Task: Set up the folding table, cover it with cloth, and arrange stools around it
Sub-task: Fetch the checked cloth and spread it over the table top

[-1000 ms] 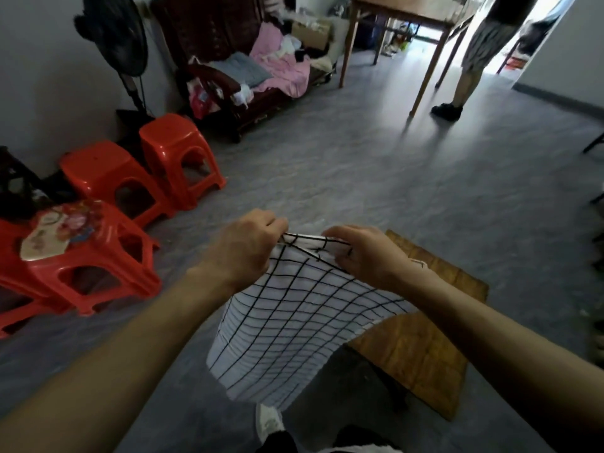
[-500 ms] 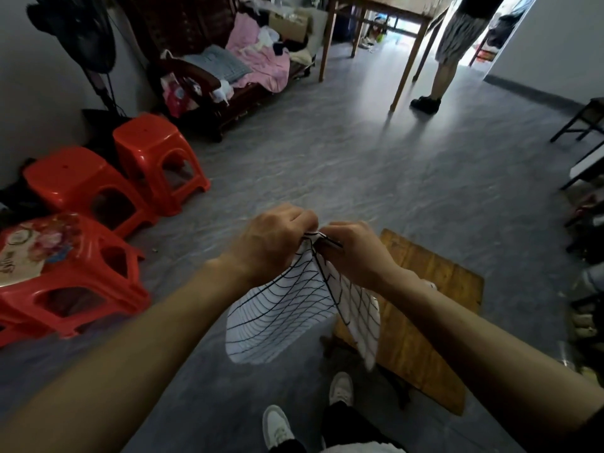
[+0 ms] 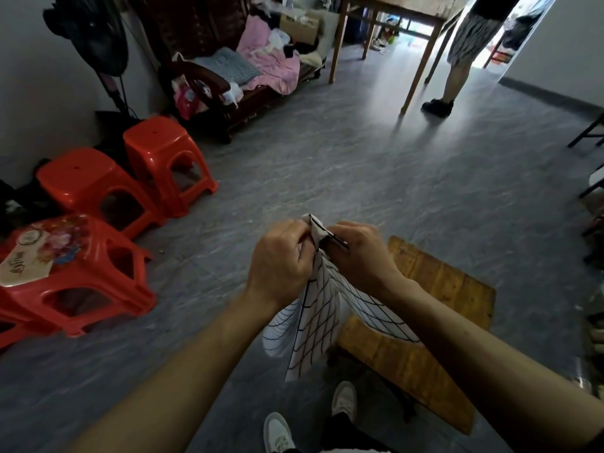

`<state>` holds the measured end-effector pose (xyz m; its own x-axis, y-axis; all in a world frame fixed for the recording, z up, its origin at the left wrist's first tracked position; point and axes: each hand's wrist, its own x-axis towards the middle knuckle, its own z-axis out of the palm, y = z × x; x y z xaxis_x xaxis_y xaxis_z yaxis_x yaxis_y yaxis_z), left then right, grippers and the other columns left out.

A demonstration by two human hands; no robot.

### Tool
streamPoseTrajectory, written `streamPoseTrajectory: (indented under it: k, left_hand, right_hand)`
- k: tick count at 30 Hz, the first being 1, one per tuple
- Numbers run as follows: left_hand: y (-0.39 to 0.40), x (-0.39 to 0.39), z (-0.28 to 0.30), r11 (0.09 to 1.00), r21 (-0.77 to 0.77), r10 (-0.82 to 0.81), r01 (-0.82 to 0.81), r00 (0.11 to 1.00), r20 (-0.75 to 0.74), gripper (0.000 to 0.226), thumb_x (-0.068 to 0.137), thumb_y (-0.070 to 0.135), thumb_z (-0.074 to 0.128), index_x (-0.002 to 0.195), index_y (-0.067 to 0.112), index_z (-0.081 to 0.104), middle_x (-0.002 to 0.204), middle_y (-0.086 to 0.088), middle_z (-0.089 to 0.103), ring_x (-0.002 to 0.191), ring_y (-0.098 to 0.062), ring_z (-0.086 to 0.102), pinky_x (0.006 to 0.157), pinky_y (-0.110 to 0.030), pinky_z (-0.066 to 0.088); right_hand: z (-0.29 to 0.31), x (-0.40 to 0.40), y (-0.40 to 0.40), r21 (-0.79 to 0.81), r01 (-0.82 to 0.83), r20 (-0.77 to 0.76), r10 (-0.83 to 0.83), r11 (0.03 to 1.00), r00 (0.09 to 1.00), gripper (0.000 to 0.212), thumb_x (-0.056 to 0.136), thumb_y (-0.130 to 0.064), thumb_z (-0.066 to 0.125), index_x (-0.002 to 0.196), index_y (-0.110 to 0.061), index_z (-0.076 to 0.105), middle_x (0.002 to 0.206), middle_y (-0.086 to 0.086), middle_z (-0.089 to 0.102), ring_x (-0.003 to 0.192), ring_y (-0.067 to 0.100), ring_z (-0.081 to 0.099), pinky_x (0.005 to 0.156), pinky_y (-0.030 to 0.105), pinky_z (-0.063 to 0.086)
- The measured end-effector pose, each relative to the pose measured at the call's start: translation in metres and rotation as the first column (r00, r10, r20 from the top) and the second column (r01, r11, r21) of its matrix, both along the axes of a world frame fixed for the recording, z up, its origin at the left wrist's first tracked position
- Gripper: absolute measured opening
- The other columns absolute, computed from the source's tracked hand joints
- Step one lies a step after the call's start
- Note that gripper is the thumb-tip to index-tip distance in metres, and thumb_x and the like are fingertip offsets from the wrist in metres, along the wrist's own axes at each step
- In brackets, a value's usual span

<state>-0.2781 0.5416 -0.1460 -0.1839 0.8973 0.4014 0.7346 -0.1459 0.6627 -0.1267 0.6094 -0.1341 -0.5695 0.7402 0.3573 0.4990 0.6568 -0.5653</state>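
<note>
A white cloth (image 3: 315,325) with a black grid hangs bunched from both my hands above the floor. My left hand (image 3: 281,259) and my right hand (image 3: 358,256) sit close together and pinch its top edge. Just behind and to the right stands the small wooden folding table (image 3: 438,308), its top bare; my right forearm crosses over its near part. Three red plastic stools line the left side: one near the wall (image 3: 166,158), one beside it (image 3: 88,184), and a nearer one (image 3: 81,273) with a printed fan lying on its seat.
A standing fan (image 3: 94,31) and a dark wooden sofa (image 3: 228,70) with pink bedding are at the back left. A large wooden table (image 3: 402,14) stands at the back, a person's legs (image 3: 454,76) beside it. Dark chair legs (image 3: 588,135) show at the right edge.
My hands have drawn together, gathering the spread cloth into a narrow hanging bunch. The view has shifted a little, showing more of the floor and my shoes.
</note>
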Motion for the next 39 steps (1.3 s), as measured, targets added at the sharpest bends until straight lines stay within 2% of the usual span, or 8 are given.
streamPoseTrajectory:
  k: [4, 9, 14, 19, 25, 29, 34, 39]
  left_hand:
    - [0.004, 0.012, 0.004, 0.991, -0.042, -0.115, 0.124, 0.98, 0.164, 0.025, 0.088, 0.036, 0.062, 0.104, 0.017, 0.066, 0.094, 0.003, 0.061, 0.088, -0.013, 0.059, 0.074, -0.038, 0.053]
    - [0.017, 0.021, -0.001, 0.988, -0.092, -0.113, 0.126, 0.984, 0.137, 0.048, 0.077, 0.028, 0.075, 0.12, 0.025, 0.055, 0.102, 0.002, 0.055, 0.089, -0.011, 0.056, 0.075, -0.032, 0.054]
    - [0.032, 0.022, -0.002, 0.989, -0.054, -0.133, 0.139, 0.986, 0.102, 0.034, 0.088, 0.012, 0.065, 0.119, 0.022, 0.054, 0.091, 0.001, 0.062, 0.077, -0.015, 0.06, 0.067, -0.032, 0.052]
    - [0.058, -0.017, 0.011, 0.983, -0.124, -0.156, 0.138, 0.976, -0.152, 0.033, 0.075, 0.004, 0.071, 0.106, 0.012, 0.064, 0.089, -0.011, 0.072, 0.08, -0.031, 0.067, 0.066, -0.024, 0.038]
    - [0.103, -0.047, 0.022, 0.974, -0.189, -0.172, 0.121, 0.943, -0.286, 0.017, 0.075, -0.004, 0.068, 0.084, 0.01, 0.065, 0.081, -0.011, 0.069, 0.075, -0.032, 0.065, 0.066, -0.035, 0.05]
    - [0.136, -0.04, 0.027, 0.972, -0.216, -0.17, 0.092, 0.911, -0.375, 0.018, 0.077, -0.006, 0.064, 0.083, 0.01, 0.062, 0.081, -0.008, 0.064, 0.073, -0.028, 0.06, 0.067, -0.044, 0.052]
    - [0.188, -0.016, 0.033, 0.97, -0.236, -0.176, 0.059, 0.84, -0.512, 0.01, 0.086, 0.006, 0.061, 0.088, 0.014, 0.055, 0.085, -0.009, 0.056, 0.069, -0.035, 0.058, 0.065, -0.049, 0.051]
    - [0.241, 0.006, 0.042, 0.975, -0.218, -0.178, 0.052, 0.768, -0.615, 0.013, 0.091, 0.007, 0.057, 0.094, 0.016, 0.048, 0.091, -0.008, 0.051, 0.062, -0.034, 0.056, 0.054, -0.042, 0.047]
  right_hand:
    - [0.0, 0.008, 0.013, -0.029, 0.021, -0.004, -0.021, 0.999, 1.0, 0.023, 0.092, -0.021, 0.061, 0.075, -0.007, 0.068, 0.066, -0.005, 0.055, 0.056, 0.011, 0.048, 0.053, 0.019, 0.033]
    - [0.003, 0.016, 0.024, -0.014, 0.032, -0.025, -0.033, 0.999, 0.999, 0.02, 0.094, -0.02, 0.064, 0.076, -0.014, 0.068, 0.064, -0.014, 0.047, 0.055, 0.003, 0.045, 0.053, 0.017, 0.03]
    - [0.002, 0.021, 0.03, 0.02, 0.046, -0.048, -0.045, 0.999, 0.998, 0.019, 0.093, -0.02, 0.065, 0.076, -0.013, 0.068, 0.063, -0.014, 0.044, 0.053, 0.001, 0.04, 0.053, 0.015, 0.028]
    - [0.0, 0.037, 0.048, 0.057, 0.088, -0.036, -0.086, 0.994, 0.996, 0.033, 0.093, -0.019, 0.067, 0.068, -0.029, 0.047, 0.058, -0.018, 0.037, 0.051, 0.0, 0.037, 0.05, 0.018, 0.027]
    - [-0.017, 0.085, 0.084, 0.065, 0.235, 0.042, -0.238, 0.97, 0.97, 0.017, 0.089, -0.014, 0.069, 0.074, -0.017, 0.062, 0.067, -0.008, 0.054, 0.059, 0.013, 0.05, 0.055, 0.024, 0.037]
    - [-0.032, 0.107, 0.121, 0.058, 0.226, 0.093, -0.231, 0.972, 0.969, 0.005, 0.088, -0.013, 0.067, 0.086, -0.017, 0.069, 0.076, -0.004, 0.064, 0.065, 0.014, 0.056, 0.059, 0.029, 0.045]
    - [-0.045, 0.127, 0.175, 0.058, 0.255, 0.129, -0.26, 0.965, 0.957, 0.002, 0.087, -0.015, 0.07, 0.086, -0.015, 0.068, 0.078, -0.013, 0.051, 0.068, 0.01, 0.048, 0.059, 0.023, 0.034]
    - [-0.086, 0.148, 0.225, -0.037, 0.403, 0.267, -0.38, 0.914, 0.886, 0.013, 0.086, -0.027, 0.07, 0.084, -0.015, 0.066, 0.078, 0.0, 0.06, 0.072, 0.023, 0.057, 0.063, 0.035, 0.046]
